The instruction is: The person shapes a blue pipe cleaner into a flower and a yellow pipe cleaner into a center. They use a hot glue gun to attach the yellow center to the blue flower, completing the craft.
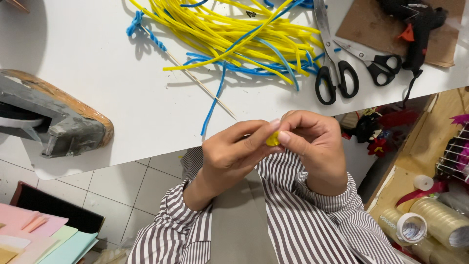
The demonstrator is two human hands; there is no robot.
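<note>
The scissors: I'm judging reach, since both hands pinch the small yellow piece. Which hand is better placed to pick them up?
Probably the right hand: the scissors lie on the table just beyond it, while the left hand sits farther away.

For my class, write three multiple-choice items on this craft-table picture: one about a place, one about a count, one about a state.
1. Where does the glue gun lie?
A. on a brown cardboard sheet
B. on the floor tiles
C. among the foam strips

2. How many pairs of black-handled scissors lie on the white table?
A. one
B. two
C. four

3. How is the small yellow piece held?
A. lying loose on the table
B. pinched between the fingertips of the left hand and right hand
C. clamped in scissors

Key: 1 A, cardboard shows under it; 2 B, two sets of handles lie side by side; 3 B, both thumbs press it.
</note>
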